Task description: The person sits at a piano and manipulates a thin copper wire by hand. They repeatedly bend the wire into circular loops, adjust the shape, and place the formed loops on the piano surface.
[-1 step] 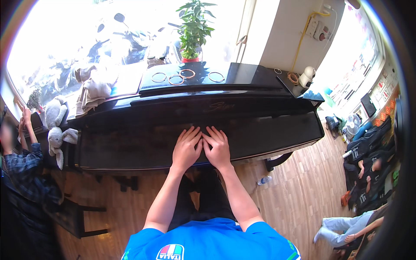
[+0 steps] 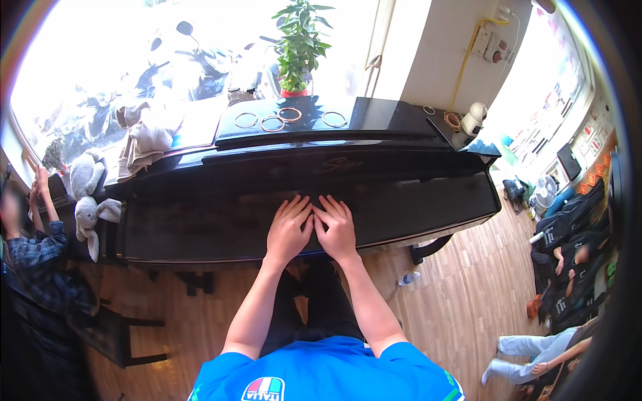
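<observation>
"While the bright window (image 2: 234, 33) lights the far side, which containers can you see?"

"A small red plant pot (image 2: 294, 93) sits at the far edge of the black upright piano (image 2: 267, 160), and a tall, leafy green plant (image 2: 299, 53) grows in it. On the light-brown plank floor (image 2: 461, 267) is a clear plastic bottle (image 2: 408, 278) (how full, I cannot tell)."

"And the piano itself?"

"It is directly in front of the person, below the window. Its top is glossy and reflective, with four thin round rings (image 2: 281, 119) on it; its long, flat black lid (image 2: 187, 220) is shut and looks duller."

"What about the fingers?"

"Left hand (image 2: 289, 230) and right hand (image 2: 335, 230) lie palm down side by side on the lid, fingers extended and slightly parted, thumbs close together."
</observation>
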`<action>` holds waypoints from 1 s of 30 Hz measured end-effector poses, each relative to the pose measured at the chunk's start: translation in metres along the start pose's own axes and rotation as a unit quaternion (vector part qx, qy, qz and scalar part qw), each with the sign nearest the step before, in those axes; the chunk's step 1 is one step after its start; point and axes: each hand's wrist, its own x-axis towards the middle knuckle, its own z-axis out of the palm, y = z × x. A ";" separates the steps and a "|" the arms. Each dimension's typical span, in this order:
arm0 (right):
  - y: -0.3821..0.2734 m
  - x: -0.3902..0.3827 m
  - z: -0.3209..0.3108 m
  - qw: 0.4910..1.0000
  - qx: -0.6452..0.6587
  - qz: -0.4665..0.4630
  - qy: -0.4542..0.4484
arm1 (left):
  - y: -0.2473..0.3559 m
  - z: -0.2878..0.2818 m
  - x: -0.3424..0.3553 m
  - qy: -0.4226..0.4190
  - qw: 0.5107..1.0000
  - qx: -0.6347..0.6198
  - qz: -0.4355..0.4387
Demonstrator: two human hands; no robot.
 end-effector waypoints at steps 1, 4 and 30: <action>0.000 0.000 0.000 1.000 0.000 0.000 0.001 | 0.000 0.000 0.001 0.000 1.000 -0.001 0.001; 0.001 0.000 0.002 1.000 0.000 0.000 0.006 | 0.001 0.000 0.000 -0.006 1.000 -0.003 -0.004; 0.061 0.189 -0.033 0.999 -0.010 0.020 0.048 | 0.002 -0.004 0.002 0.006 1.000 -0.017 -0.010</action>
